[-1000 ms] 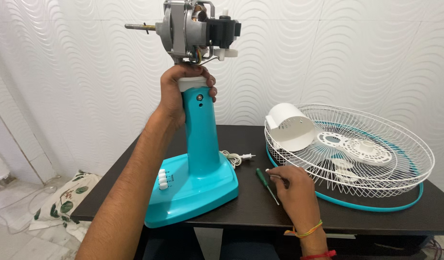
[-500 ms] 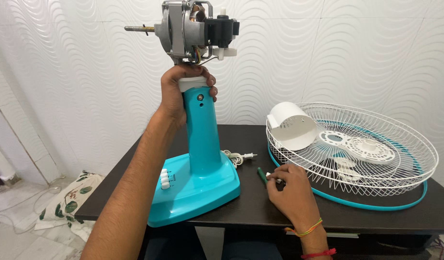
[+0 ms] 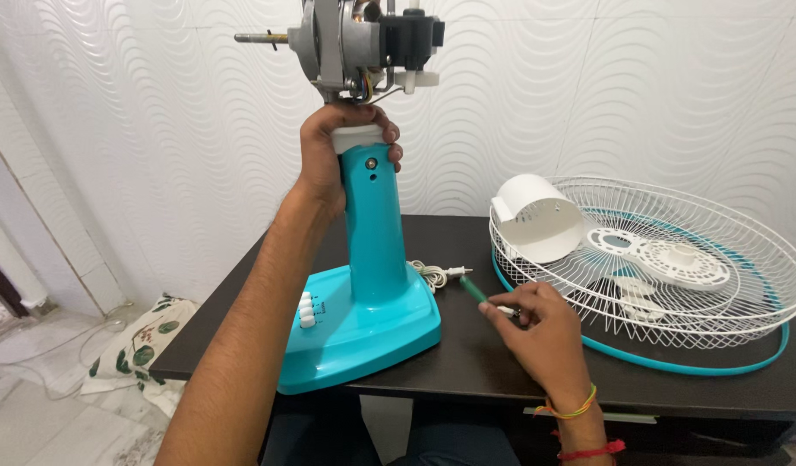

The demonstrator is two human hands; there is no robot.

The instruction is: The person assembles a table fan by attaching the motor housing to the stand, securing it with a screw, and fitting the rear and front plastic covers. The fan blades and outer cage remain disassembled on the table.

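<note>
Where dark table (image 3: 467, 362) meets wavy white wall (image 3: 156, 129), tiled floor (image 3: 35, 414) below.

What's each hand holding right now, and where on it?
Left hand grips the fan stand at its white neck, just under the motor. Right hand holds the green screwdriver by its shaft end.

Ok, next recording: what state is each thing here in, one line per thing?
Fan stand: upright on the table, no grille or blades on it.
Motor: bare, cover off, shaft sticking out.
Left hand: gripping the stand's neck.
Right hand: closed on the screwdriver.
Screwdriver: tilted, green handle showing.
Grilles: lying flat.
Plug: unplugged.
</note>
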